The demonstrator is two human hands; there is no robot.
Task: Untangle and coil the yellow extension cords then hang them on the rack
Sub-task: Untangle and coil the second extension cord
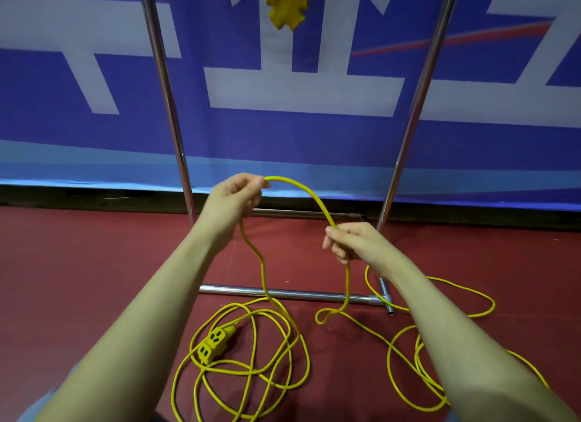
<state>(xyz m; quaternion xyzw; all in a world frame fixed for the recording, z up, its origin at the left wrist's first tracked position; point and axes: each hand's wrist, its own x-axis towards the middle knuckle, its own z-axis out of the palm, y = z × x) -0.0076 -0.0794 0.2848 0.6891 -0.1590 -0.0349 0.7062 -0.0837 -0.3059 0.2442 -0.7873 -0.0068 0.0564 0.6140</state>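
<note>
A yellow extension cord [314,198] arches between my two hands above the red floor. My left hand [234,193] pinches it at the top of the arch, and my right hand [352,241] grips it lower down to the right. From both hands the cord drops to loose loops on the floor, left [251,365] and right [434,352]. Its yellow socket block [213,343] lies among the left loops. Another yellow cord with its socket end [284,5] hangs from the rack at the top edge.
The chrome rack has two uprights [166,91], [424,85] and base bars [283,292] on the red floor [94,264] right in front of me. A blue and white banner [298,132] covers the wall behind it.
</note>
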